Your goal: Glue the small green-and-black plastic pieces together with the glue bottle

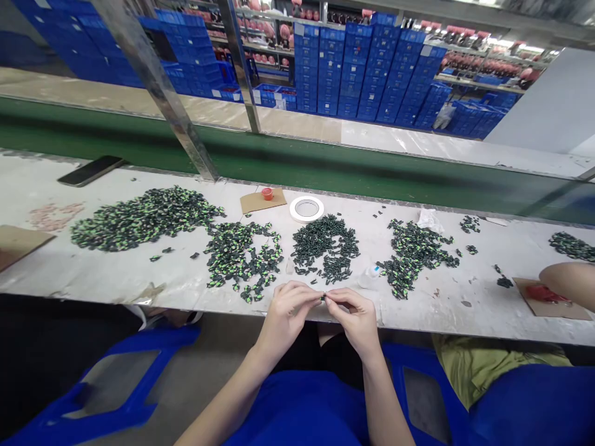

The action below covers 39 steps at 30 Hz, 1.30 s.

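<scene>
Workbench (116, 266) in a pale, scuffed covering runs across the view, and on it lie heaps of small parts: a green-marked heap (232, 248) to the left of the hands, a heap of dark slim parts (318, 238) straight ahead, and another green-flecked heap (418, 257) to the right. Beyond the middle heap, a white tape roll (292, 209) lies flat. Left hand (286, 310) and right hand (356, 313) meet at the near edge, each closed in a fingertip pinch on one small dark piece (323, 297), held between them just short of the middle heap.

To work it well, I would steady the piece with one hand and make fine moves with the other, keeping it over the bench so that a slip lands there. Its long axis seems to run sideways, from hand to hand, but the fingertips cover most of it; which way either end points, I cannot tell
</scene>
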Motion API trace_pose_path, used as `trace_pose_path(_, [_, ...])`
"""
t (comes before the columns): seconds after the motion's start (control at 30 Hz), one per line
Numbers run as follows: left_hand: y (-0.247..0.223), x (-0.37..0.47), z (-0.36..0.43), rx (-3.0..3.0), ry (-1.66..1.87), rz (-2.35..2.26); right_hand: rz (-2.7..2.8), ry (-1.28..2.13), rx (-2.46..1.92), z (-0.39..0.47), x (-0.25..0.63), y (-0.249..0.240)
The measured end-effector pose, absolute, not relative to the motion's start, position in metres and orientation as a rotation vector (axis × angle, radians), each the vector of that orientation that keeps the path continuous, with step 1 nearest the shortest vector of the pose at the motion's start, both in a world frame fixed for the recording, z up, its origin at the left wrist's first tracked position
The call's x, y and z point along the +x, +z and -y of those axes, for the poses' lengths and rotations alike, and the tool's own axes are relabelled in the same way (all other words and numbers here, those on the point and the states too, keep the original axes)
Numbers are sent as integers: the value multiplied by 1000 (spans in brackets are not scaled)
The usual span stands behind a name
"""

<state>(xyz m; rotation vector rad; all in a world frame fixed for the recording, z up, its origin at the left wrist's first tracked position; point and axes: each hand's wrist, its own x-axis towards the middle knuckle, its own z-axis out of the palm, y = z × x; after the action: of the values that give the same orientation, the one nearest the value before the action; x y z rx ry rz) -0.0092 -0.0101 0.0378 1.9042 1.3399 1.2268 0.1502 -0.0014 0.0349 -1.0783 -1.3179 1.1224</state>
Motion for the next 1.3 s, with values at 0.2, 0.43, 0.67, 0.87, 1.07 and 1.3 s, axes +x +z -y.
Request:
trace_pose_path(0.2, [43, -9, 8, 1911, 1181, -1252, 1217, 1168, -1069, 4, 155, 25])
trace_pose_path(0.43, [42, 1, 13, 1578, 1186, -1332, 1305, 1014, -1076, 8, 155, 26])
trace_pose_path(0.67, [47, 2, 14, 1570, 1165, -1339, 1428, 942, -1101, 9, 158, 34])
trace_pose_path(0.87, [51, 4, 14, 1574, 1165, -1346, 1440, 932, -1115, 6, 159, 31])
trace_pose_path(1.07, [50, 4, 18, 1618, 1165, -1390, 1412, 933, -1126, 6, 155, 25])
trace_pose_path(1.3, [39, 7, 17, 1714, 1120, -1431, 1418, 973, -1161, 4, 158, 20])
